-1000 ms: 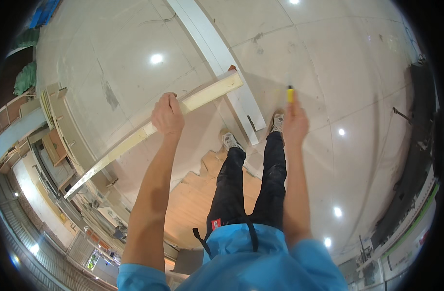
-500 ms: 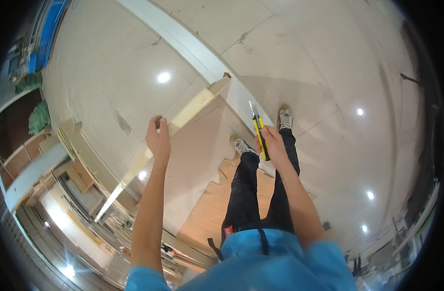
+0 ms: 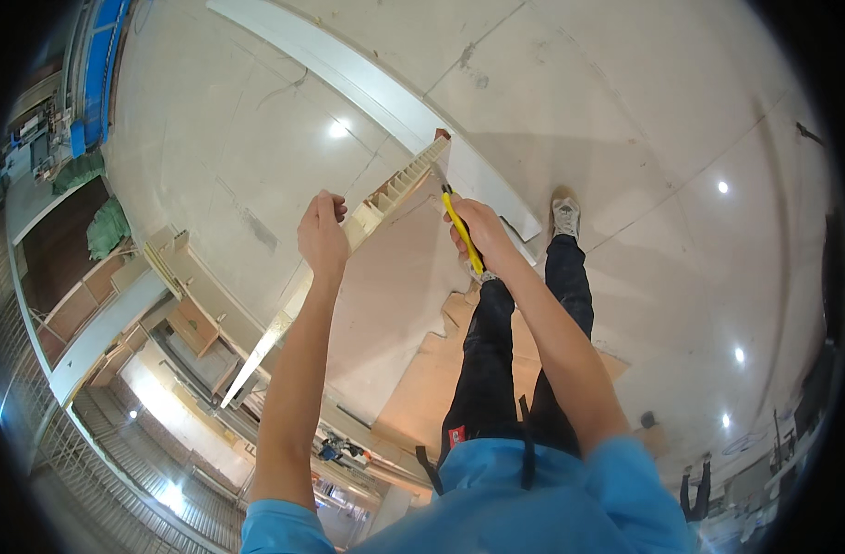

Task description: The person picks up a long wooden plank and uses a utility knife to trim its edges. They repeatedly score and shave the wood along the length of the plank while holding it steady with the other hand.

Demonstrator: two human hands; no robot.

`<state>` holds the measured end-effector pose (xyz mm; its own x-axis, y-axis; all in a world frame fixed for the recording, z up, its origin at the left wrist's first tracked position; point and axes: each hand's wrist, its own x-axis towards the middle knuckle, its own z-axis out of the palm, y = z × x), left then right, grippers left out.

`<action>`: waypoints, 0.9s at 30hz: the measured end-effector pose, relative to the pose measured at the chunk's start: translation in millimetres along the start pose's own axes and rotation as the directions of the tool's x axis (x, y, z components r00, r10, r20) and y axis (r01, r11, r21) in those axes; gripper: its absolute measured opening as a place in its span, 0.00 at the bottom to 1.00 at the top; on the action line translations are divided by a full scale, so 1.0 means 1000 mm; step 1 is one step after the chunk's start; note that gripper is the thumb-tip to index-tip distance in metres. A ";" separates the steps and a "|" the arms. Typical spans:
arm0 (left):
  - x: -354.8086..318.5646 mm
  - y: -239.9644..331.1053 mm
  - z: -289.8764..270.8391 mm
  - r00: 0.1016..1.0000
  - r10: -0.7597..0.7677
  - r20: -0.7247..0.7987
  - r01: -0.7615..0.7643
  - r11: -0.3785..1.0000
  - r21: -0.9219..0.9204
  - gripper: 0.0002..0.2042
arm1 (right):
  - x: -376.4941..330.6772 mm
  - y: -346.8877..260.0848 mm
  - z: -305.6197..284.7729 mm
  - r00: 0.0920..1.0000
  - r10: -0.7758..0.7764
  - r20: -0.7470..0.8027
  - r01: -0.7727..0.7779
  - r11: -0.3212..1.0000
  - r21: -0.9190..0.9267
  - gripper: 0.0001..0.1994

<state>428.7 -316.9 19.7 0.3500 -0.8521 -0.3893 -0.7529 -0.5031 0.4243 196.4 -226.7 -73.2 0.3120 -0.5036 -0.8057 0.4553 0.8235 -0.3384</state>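
Note:
My left hand [image 3: 323, 233] grips the upper edge of a large thin wooden panel [image 3: 385, 305] that stands tilted in front of me, its ribbed top edge running up to the right. My right hand [image 3: 476, 231] holds a yellow utility knife [image 3: 461, 226], with the blade end pointing up against the panel's top edge near its far corner. My legs in dark trousers and a light shoe [image 3: 564, 214] stand just right of the panel.
A long white beam [image 3: 367, 88] lies diagonally on the glossy pale floor behind the panel. Flat brown boards [image 3: 441, 369] lie by my feet. Stacked wooden parts and shelves [image 3: 118, 305] crowd the left side. A person stands far off at lower right [image 3: 695, 485].
The panel has swung more upright and edge-on. My right hand with the knife moved left to the panel's top edge. My left hand stays on the edge.

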 end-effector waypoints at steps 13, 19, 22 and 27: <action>-0.028 -0.087 -0.048 0.954 -0.237 -0.182 0.198 0.957 -0.212 0.27 | 0.089 -0.001 -0.009 0.969 0.123 0.213 -0.068 0.966 -0.249 0.26; -0.029 -0.082 -0.050 0.959 -0.217 -0.182 0.182 0.965 -0.190 0.26 | 0.086 -0.006 -0.010 0.953 0.187 0.237 -0.120 0.955 -0.271 0.27; -0.031 -0.078 -0.048 0.951 -0.254 -0.175 0.207 0.946 -0.248 0.25 | 0.082 -0.014 -0.008 0.938 0.218 0.269 -0.143 0.951 -0.273 0.27; -0.030 -0.074 -0.047 0.958 -0.230 -0.169 0.188 0.955 -0.230 0.25 | 0.075 -0.020 -0.001 0.946 0.170 0.277 -0.070 0.938 -0.338 0.29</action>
<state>499.8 -260.4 38.1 0.6026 -0.7256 -0.3322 -0.5246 -0.6739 0.5203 210.0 -280.7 -127.8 0.6038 -0.4082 -0.6847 0.1235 0.8964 -0.4256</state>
